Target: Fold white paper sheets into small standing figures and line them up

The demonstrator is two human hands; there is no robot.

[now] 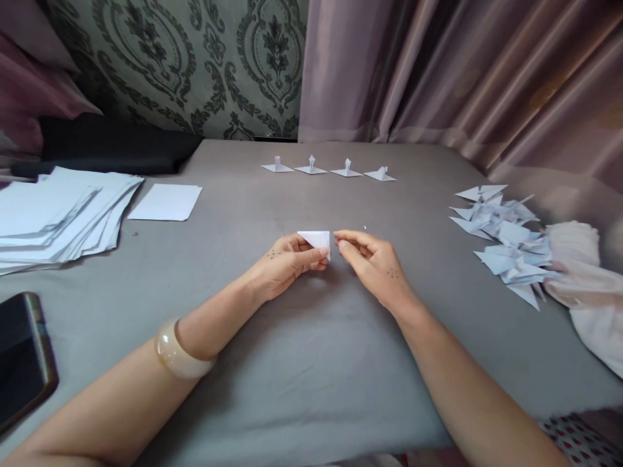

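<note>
Pinched between the thumb and fingers of my left hand (292, 263) is a small folded white paper (316, 240), held just above the middle of the grey table. Its visible face is a triangle with a straight top edge and an upright right edge. My right hand (372, 263) hovers just right of the paper, apart from it, with thumb and forefinger slightly parted and the other fingers curled. Nothing shows in that hand. A pale bangle (180, 353) circles my left wrist.
Several folded paper pieces (311, 167) stand in a row at the back. Folded paper cranes (511, 240) are heaped at right, beside white cloth (594, 285). Left are loose sheets (58, 214), a square paper stack (165, 202), a phone (22, 357) and black cloth (111, 146) on the grey table (272, 383).
</note>
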